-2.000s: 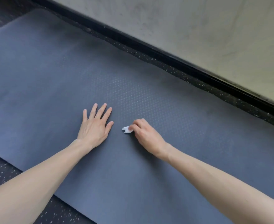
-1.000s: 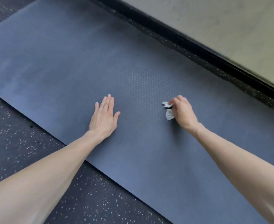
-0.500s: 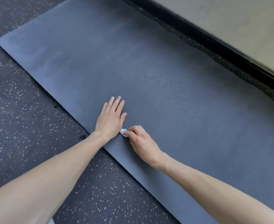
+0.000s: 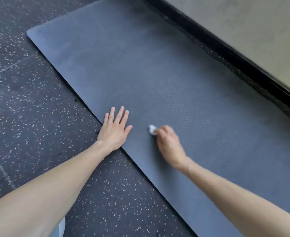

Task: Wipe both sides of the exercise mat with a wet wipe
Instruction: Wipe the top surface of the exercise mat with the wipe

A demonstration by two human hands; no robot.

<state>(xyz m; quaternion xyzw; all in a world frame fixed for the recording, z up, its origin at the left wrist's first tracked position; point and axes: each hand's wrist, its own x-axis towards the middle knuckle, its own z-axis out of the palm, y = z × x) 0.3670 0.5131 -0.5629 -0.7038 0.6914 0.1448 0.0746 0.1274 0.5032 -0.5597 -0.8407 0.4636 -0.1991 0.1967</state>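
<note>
Head view: a dark grey exercise mat (image 4: 158, 65) lies flat on a black rubber floor (image 4: 29, 108) flecked with pale specks. The mat runs slantwise from the upper left to the lower right of the picture. Its far long edge lies near a black skirting strip (image 4: 226, 48) at the foot of a pale wall (image 4: 252, 23), with a narrow band of floor between them. A dotted texture shows on the middle of the mat's upper face.

The left hand (image 4: 114, 130) lies palm down with its fingers (image 4: 122, 113) straight and a little spread. It rests on the mat right at the near long edge, and the heel of the hand sits about over that edge. It holds nothing.

The right hand (image 4: 168, 144) is on the mat, near the left hand but apart from it. Its fingers are curled round a small crumpled white wet wipe (image 4: 152, 129), which sticks out at the fingertips and touches the mat's surface. This hand and the wipe are slightly blurred.

Both forearms are bare. A pale patch (image 4: 61, 226) shows under the left forearm at the bottom edge; what it is cannot be told.
</note>
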